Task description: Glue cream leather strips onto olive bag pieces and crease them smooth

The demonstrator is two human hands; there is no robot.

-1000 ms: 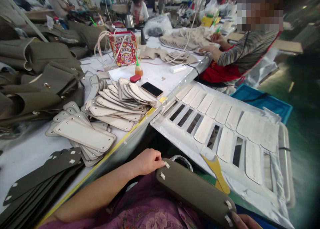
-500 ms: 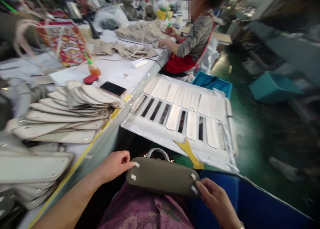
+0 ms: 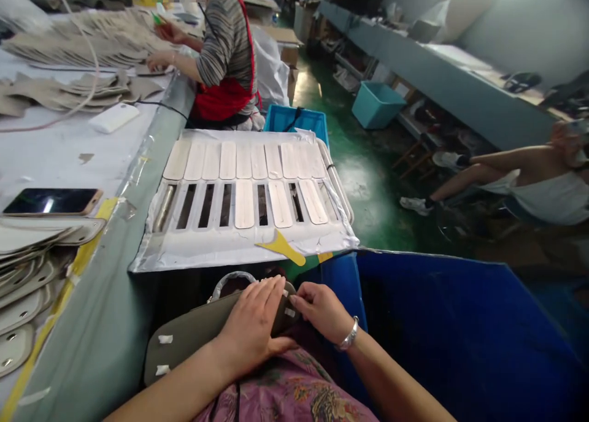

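Observation:
A grey-green bag (image 3: 197, 324) lies on my lap with its flat, rounded base facing up. White tabs show near both ends of the base, and a wrapped handle (image 3: 232, 279) sticks out behind it. My left hand (image 3: 257, 314) rests flat across the right part of the base, its fingers together and pointing away, the thumb spread. At the right end, my right hand (image 3: 319, 308) has thumb and forefinger pinched at a white tab (image 3: 286, 294). A silver bracelet circles my right wrist.
Ahead lies a white rack (image 3: 239, 250) with pale strips in its slots and a yellow tool (image 3: 283, 245) at its near edge. On the left table are a phone (image 3: 53, 202) and stacked pale pieces (image 3: 27, 287). A blue bin (image 3: 427, 287) stands right; a person in red sits beyond.
The view has swung right. My left hand has moved from the bag's left end onto its right part. The bag now slants, and my right hand has shifted to the tab at its upper right.

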